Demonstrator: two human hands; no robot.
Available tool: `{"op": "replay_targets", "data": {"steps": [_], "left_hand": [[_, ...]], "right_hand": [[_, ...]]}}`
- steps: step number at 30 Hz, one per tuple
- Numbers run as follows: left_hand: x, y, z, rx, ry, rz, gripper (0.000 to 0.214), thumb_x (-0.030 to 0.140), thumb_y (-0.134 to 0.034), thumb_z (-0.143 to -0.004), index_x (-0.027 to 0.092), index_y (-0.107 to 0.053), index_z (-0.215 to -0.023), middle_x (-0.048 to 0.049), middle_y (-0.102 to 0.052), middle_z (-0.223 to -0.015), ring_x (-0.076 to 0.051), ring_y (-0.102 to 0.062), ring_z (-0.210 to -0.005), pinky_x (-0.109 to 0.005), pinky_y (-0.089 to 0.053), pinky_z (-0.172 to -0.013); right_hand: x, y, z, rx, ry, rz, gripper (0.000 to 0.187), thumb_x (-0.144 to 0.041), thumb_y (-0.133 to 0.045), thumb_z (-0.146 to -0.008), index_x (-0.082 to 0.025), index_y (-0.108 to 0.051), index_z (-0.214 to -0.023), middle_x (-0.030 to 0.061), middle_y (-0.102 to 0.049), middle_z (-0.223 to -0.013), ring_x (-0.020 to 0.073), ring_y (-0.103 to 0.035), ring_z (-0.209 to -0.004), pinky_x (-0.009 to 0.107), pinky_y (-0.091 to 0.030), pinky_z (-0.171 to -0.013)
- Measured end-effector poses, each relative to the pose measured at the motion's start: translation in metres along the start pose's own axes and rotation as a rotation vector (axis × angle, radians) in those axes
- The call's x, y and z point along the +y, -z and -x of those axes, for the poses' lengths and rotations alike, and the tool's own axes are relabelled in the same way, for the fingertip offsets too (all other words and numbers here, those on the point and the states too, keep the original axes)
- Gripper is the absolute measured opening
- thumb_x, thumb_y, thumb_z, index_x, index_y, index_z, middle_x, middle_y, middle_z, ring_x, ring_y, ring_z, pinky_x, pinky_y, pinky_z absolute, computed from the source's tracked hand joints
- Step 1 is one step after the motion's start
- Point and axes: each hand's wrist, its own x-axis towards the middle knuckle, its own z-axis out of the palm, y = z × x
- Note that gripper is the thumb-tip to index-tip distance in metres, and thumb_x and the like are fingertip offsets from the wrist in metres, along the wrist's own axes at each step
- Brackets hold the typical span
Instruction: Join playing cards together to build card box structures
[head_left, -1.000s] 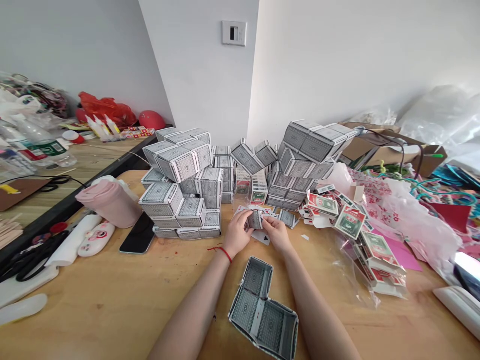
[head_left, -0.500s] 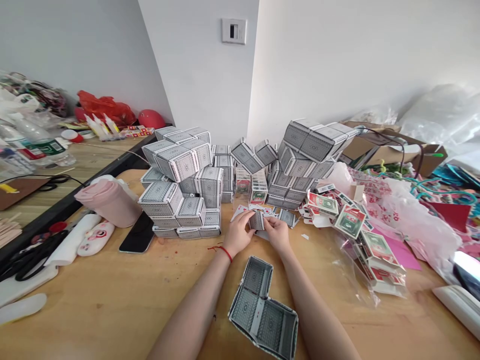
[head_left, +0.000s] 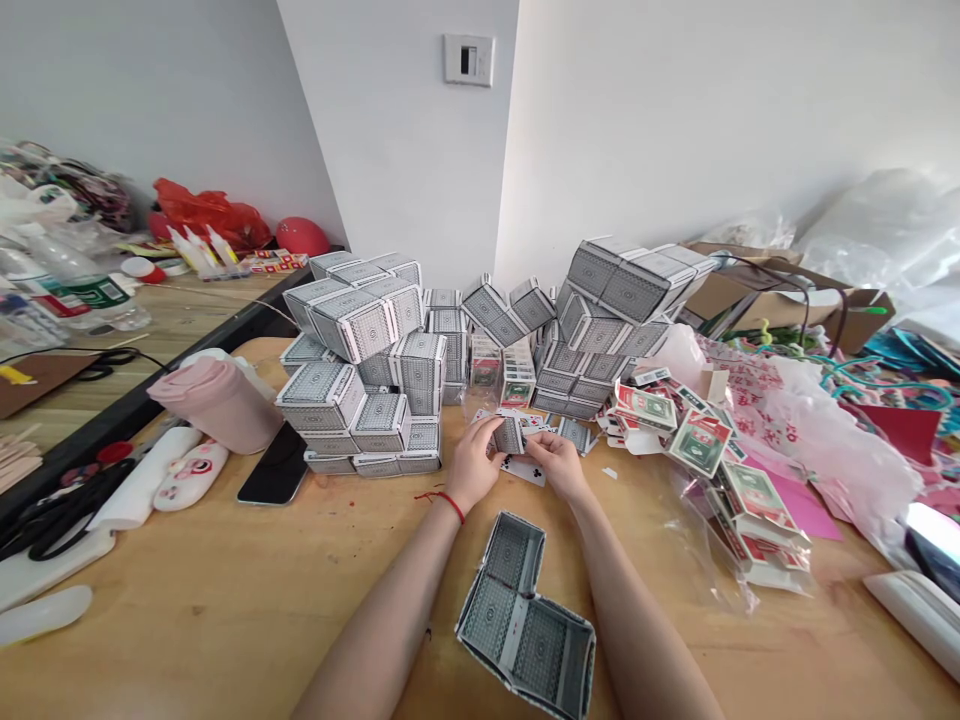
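Between my two hands is a playing card (head_left: 509, 436) with a grey patterned back, its edges apparently bent. My left hand (head_left: 475, 462) is closed on its left side, a red string round the wrist. On the card's right edge my right hand (head_left: 558, 464) pinches with thumb and fingers. Loose playing cards (head_left: 531, 471) lie face up on the table beneath, partly hidden by my hands. Between my forearms rests an L-shaped open piece made of cards (head_left: 504, 606), grey backs showing inside. Another grey-backed card (head_left: 575, 434) lies just right of my right hand.
Stacks of card blocks stand at the left (head_left: 360, 330) and right (head_left: 600, 330). Emptied card boxes (head_left: 701, 442) and plastic bags (head_left: 825, 430) are piled to the right. A phone (head_left: 273, 468), a pink cloth roll (head_left: 217, 400) and black scissors (head_left: 71, 510) lie left.
The held card has tilted and shifted slightly left between my hands. More of the face-up cards below now shows. The L-shaped piece has stayed in place.
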Motion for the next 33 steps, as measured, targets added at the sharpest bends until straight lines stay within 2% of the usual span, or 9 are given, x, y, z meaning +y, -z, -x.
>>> {"op": "replay_targets", "data": {"steps": [6,9,13,25,30,33], "left_hand": [[0.001,0.001,0.0,0.01,-0.001,-0.032,0.057,0.003,-0.061,-0.062,0.02,-0.045,-0.114,-0.0065,-0.052,-0.116,-0.02,-0.046,-0.112,-0.039,-0.04,-0.096],[0.001,0.001,0.0,0.016,0.014,-0.034,0.056,0.005,-0.06,-0.064,0.02,-0.044,-0.115,-0.0067,-0.051,-0.118,-0.02,-0.045,-0.112,-0.039,-0.039,-0.097],[0.001,0.001,0.0,0.022,0.025,-0.04,0.055,0.007,-0.06,-0.064,0.02,-0.045,-0.115,-0.0068,-0.051,-0.117,-0.02,-0.045,-0.112,-0.039,-0.039,-0.097],[-0.001,0.0,0.001,0.005,-0.007,-0.043,0.055,0.006,-0.06,-0.064,0.021,-0.046,-0.115,-0.007,-0.051,-0.116,-0.022,-0.045,-0.112,-0.044,-0.038,-0.096],[0.005,0.001,-0.001,0.003,0.008,0.046,0.053,0.01,-0.061,-0.065,0.021,-0.045,-0.115,-0.0065,-0.049,-0.118,-0.021,-0.043,-0.113,-0.042,-0.035,-0.097],[0.009,0.0,-0.003,0.036,0.079,0.176,0.049,0.018,-0.057,-0.071,0.019,-0.039,-0.117,-0.0088,-0.048,-0.118,-0.019,-0.048,-0.107,-0.035,-0.042,-0.089]], "right_hand": [[0.006,-0.001,-0.002,0.065,0.052,0.069,0.03,-0.047,-0.066,-0.061,-0.018,-0.062,-0.069,0.004,-0.066,-0.067,0.0208,-0.062,-0.063,0.04,-0.053,-0.068],[0.002,-0.004,0.001,0.032,0.087,0.056,0.031,-0.046,-0.063,-0.064,-0.018,-0.063,-0.078,0.0042,-0.066,-0.074,0.0213,-0.063,-0.067,0.04,-0.053,-0.069],[0.0,-0.008,0.005,-0.014,0.092,0.052,0.035,-0.041,-0.067,-0.061,-0.018,-0.06,-0.086,0.0057,-0.067,-0.08,0.0229,-0.063,-0.076,0.04,-0.052,-0.072],[0.006,-0.006,0.003,-0.033,0.071,0.1,0.031,-0.044,-0.065,-0.062,-0.021,-0.056,-0.08,0.0031,-0.066,-0.071,0.0219,-0.063,-0.069,0.04,-0.052,-0.071],[-0.002,-0.008,0.004,-0.03,0.05,0.071,0.031,-0.045,-0.065,-0.062,-0.021,-0.052,-0.078,0.0029,-0.066,-0.068,0.0207,-0.063,-0.064,0.038,-0.052,-0.067],[-0.006,-0.007,0.005,-0.027,0.023,-0.008,0.034,-0.043,-0.065,-0.062,-0.021,-0.047,-0.079,0.0014,-0.065,-0.065,0.02,-0.064,-0.059,0.037,-0.052,-0.062]]}}
